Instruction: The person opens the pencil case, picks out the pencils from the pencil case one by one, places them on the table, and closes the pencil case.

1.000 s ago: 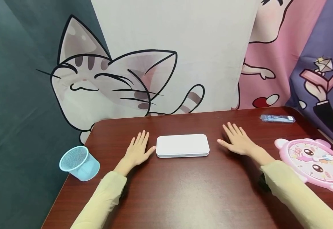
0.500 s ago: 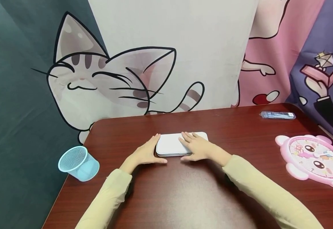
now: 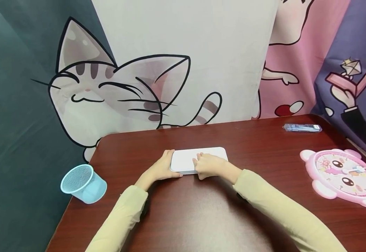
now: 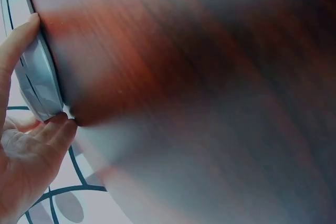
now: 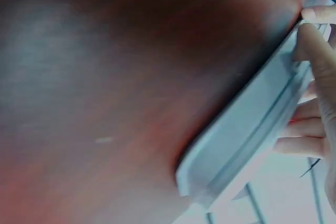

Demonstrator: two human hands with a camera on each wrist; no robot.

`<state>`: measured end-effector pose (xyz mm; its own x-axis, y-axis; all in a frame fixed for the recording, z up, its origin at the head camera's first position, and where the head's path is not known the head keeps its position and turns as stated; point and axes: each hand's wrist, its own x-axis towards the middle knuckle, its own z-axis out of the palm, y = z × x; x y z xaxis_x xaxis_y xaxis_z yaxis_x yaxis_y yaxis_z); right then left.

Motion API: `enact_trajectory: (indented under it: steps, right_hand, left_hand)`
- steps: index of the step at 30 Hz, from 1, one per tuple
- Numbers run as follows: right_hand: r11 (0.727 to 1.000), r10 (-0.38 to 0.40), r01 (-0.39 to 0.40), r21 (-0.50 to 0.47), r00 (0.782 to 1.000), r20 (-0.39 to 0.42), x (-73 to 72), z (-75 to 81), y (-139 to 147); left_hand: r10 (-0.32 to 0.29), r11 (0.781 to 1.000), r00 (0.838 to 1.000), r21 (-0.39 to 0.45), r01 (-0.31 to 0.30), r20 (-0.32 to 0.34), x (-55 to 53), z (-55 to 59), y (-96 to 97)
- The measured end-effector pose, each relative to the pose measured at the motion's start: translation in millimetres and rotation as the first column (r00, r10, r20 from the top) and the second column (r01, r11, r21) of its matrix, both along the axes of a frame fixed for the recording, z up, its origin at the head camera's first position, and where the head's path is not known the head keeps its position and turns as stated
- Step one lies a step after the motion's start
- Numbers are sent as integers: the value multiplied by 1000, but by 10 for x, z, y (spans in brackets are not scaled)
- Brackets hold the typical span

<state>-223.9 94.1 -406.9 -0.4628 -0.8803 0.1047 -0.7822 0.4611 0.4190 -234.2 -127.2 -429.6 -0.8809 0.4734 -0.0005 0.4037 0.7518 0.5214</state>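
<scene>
I log right-hand grip [image 3: 210,166], previously flat, now curled at front of white lidded case [image 3: 183,159]; left-hand grip [image 3: 160,168] clasps left end: steadied, I judge.

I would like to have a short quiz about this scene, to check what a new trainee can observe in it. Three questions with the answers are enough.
1. True or false: in the head view, the clock lies to the right of the case.

2. Which colour is the cup?
A) pink
B) light blue
C) black

3. Which hand grips the left end of the case, as seen in the head view?

Key:
1. True.
2. B.
3. The left hand.
</scene>
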Motion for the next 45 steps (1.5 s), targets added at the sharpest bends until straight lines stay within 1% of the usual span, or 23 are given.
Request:
enact_trajectory:
  steps: [2,4,5,7,9,10,13,15,16,17,20,22,23,24,25,26,28,32,33,35,37,39,45]
  right_hand:
    - [995,-12,15,-94,999,35,-12,-23,80]
    - [980,-60,91,-178,983,172,-29,-31,202]
    - [967,-95,149,-205,963,254,-37,-26,277]
    - [929,-155,276,-245,894,421,-58,0,432]
    - [891,-176,360,-276,835,522,-95,31,571]
    - [877,-166,374,-300,824,542,-119,54,624]
    - [817,-110,395,-421,823,558,-192,133,719]
    - [731,-90,427,-532,833,546,-244,173,727]
    - [670,-89,448,-592,840,535,-264,180,720]
    - [594,-97,475,-650,844,528,-285,177,710]
    - [325,-122,533,-782,843,524,-323,157,670]
    - [193,-148,552,-811,834,532,-325,147,656]
    - [147,-154,564,-812,824,545,-320,138,658]
    - [121,-156,574,-810,817,556,-313,128,664]
    - [116,-156,587,-802,808,569,-304,117,674]
    - [137,-152,597,-790,801,579,-303,92,690]
    - [231,-121,617,-752,786,607,-296,39,722]
    - [527,-55,577,-624,756,653,-272,-59,775]
    - [583,-49,557,-591,750,659,-262,-67,778]
    - [666,-60,513,-541,760,647,-256,-83,780]
    - [714,-85,485,-505,776,625,-254,-88,774]
    - [750,-107,452,-483,804,585,-256,-94,768]
    - [829,-67,263,-494,923,379,-267,-138,757]
  left_hand:
    - [2,1000,1000,-2,-2,12,2,-2,-5]
    - [-3,1000,1000,-15,4,30,4,-3,-15]
    - [-10,1000,999,-20,11,44,8,1,-24]
    - [-30,999,997,-35,33,78,22,23,-49]
    - [-55,998,992,-36,59,111,37,66,-86]
    - [-68,997,990,-28,72,123,41,93,-109]
    - [-69,998,992,1,70,104,37,156,-155]
    - [-38,999,999,5,38,33,20,166,-159]
    - [-16,1000,1000,-1,16,-7,14,158,-156]
    - [7,1000,999,-8,-7,-52,10,148,-146]
    - [33,998,986,-44,-40,-163,-20,133,-106]
    - [18,997,978,-68,-33,-209,-60,136,-84]
    - [6,996,974,-85,-26,-227,-83,142,-75]
    - [-5,994,972,-107,-21,-237,-109,146,-68]
    - [-17,991,970,-130,-15,-242,-137,147,-64]
    - [-26,989,969,-148,-10,-246,-163,147,-62]
    - [-34,983,974,-185,-8,-224,-209,137,-66]
    - [-45,972,994,-235,21,-96,-267,93,-81]
    - [-39,969,998,-247,24,-57,-276,83,-83]
    - [-27,964,1000,-266,28,7,-289,69,-81]
    - [-10,959,999,-282,23,48,-300,63,-76]
    - [-2,955,997,-296,24,75,-311,62,-68]
    - [7,963,991,-267,29,133,-336,75,-59]
